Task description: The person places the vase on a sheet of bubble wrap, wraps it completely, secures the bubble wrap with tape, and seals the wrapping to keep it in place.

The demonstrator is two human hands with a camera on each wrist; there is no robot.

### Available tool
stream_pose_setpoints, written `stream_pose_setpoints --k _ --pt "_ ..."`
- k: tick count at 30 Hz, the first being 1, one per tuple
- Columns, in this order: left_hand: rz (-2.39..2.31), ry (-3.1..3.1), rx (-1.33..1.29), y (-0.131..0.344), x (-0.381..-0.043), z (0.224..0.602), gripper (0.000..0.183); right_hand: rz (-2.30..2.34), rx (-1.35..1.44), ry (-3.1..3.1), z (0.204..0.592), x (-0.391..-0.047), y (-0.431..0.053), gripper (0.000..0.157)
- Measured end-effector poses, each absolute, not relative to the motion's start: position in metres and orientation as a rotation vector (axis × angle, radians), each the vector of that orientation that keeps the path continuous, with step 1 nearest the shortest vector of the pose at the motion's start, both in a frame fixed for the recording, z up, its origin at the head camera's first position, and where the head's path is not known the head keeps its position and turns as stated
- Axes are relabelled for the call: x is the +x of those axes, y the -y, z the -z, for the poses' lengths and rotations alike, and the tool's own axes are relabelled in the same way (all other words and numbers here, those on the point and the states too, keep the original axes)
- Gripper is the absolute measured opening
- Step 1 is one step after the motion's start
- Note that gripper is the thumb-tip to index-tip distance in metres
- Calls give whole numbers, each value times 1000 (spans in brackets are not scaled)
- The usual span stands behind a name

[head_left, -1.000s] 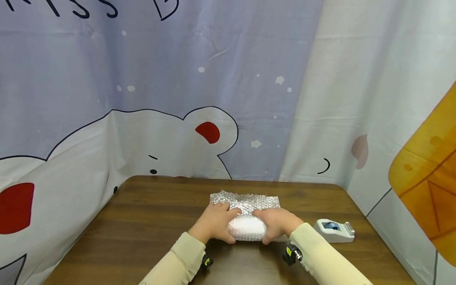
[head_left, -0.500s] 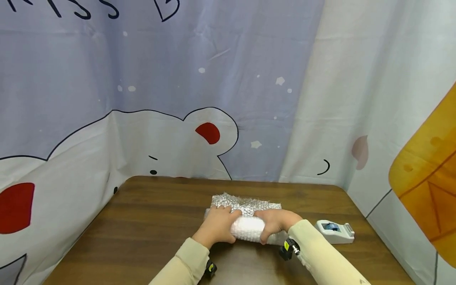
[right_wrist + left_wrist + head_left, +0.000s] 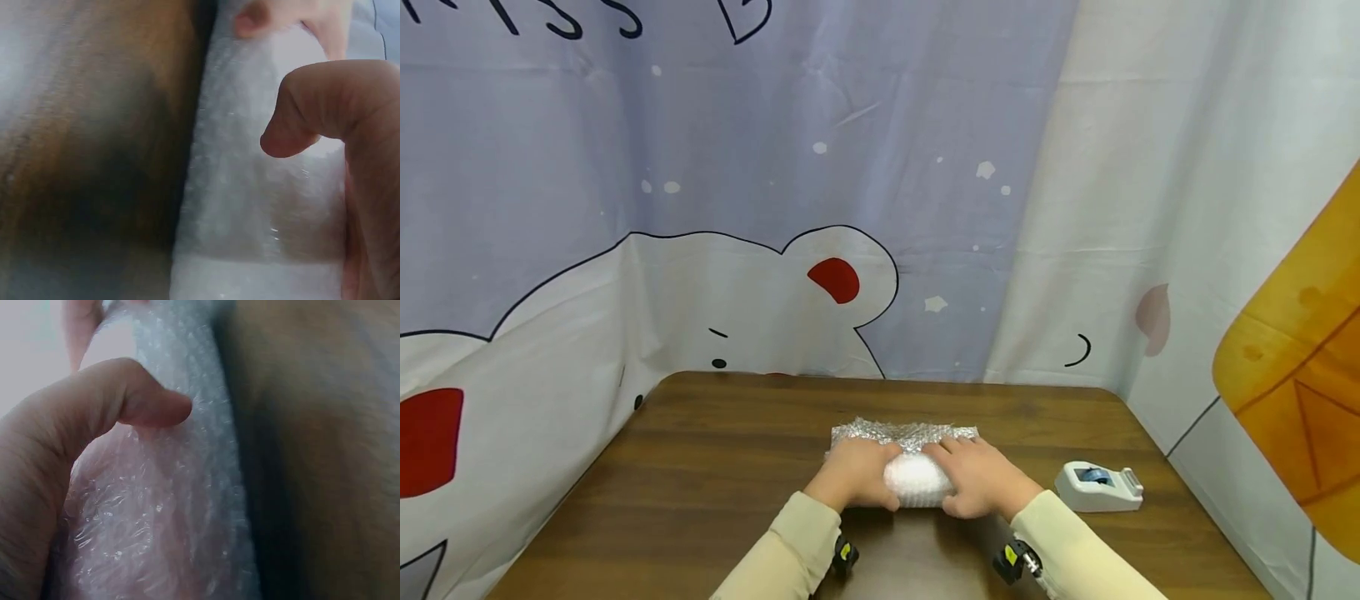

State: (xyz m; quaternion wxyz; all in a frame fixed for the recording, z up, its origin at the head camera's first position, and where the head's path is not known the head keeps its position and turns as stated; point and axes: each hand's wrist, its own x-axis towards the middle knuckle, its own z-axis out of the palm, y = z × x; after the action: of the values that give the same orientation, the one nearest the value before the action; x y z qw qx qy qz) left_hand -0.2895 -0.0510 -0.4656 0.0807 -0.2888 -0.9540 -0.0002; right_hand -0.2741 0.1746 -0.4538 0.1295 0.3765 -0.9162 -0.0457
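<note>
A roll of bubble wrap [image 3: 917,482] lies crosswise on the wooden table, and its loose sheet [image 3: 906,432] spreads out on the far side. Whatever the wrap encloses cannot be made out. My left hand [image 3: 855,475] grips the left part of the roll, with the thumb [image 3: 153,406] pressed on the near side in the left wrist view. On the right part my right hand [image 3: 976,477] holds on, its fingers reaching over the top. The right thumb [image 3: 290,134] bends over the plastic in the right wrist view. Both palms hide the roll's ends in the head view.
A white tape dispenser [image 3: 1099,487] with a bluish roll stands to the right of my right hand. The brown table [image 3: 722,467] reaches back to a printed curtain [image 3: 925,167], which also hangs along both sides.
The roll and its loose sheet have shifted slightly left and nearer since half a second ago. My right hand's fingers now spread farther forward over the wrap. The tape dispenser stays put.
</note>
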Motion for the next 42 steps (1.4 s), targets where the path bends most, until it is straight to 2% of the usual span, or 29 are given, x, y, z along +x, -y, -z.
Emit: stream_pose_setpoints --k 4,8,11,21,29,33,37,42 --pt "45 2955 -870 50 -292 460 75 194 1057 2641 457 -271 -172 83" --pt "72 3013 -910 50 -294 458 70 191 1048 2649 459 -271 -169 88" --pt "80 3029 -920 52 -295 457 67 173 1060 2635 460 -273 -167 83" --pt "107 2891 -963 60 -288 459 81 114 1084 2674 458 -283 -163 70" --pt "21 2765 -965 59 -279 463 94 -94 1066 2970 453 -294 -161 66" --pt "23 2732 -938 56 -278 466 93 -276 1070 3129 450 -299 -162 68" --pt "-19 2698 -923 52 -278 469 89 -461 1064 3234 449 -302 -163 63" --pt "-68 2661 -903 49 -280 473 78 -481 1073 3237 449 -301 -164 65"
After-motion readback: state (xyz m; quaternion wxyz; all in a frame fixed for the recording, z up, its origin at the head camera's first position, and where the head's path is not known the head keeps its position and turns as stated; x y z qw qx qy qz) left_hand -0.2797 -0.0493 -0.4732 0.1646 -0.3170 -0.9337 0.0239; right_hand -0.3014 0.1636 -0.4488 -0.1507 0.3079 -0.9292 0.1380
